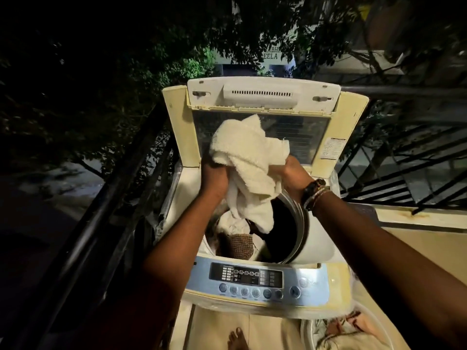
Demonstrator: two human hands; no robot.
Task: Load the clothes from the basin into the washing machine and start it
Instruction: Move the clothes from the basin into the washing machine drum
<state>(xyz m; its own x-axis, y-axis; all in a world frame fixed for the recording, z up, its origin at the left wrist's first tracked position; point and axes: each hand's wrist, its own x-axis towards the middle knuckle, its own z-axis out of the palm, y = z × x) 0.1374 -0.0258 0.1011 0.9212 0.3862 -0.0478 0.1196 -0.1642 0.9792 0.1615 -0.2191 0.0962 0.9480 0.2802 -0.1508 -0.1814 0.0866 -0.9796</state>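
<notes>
A cream top-loading washing machine [326, 251] stands in front of me with its lid [262, 97] raised. Both hands hold a white towel [250, 157] above the drum opening [285, 223]. My left hand [214, 176] grips its left side and my right hand [294, 173] grips its right side. The towel's lower end hangs into the drum. Inside the drum lie a white cloth and a brown checked cloth [240, 245]. The control panel [252, 280] with round buttons faces me. The basin [307, 334], at the bottom right, holds more clothes [351, 329].
A dark metal railing [101, 205] runs along the left, with trees and darkness beyond. Black bars [417, 168] fence the right side above a low ledge [414, 217]. My bare foot [237, 341] stands on the tiled floor below the machine.
</notes>
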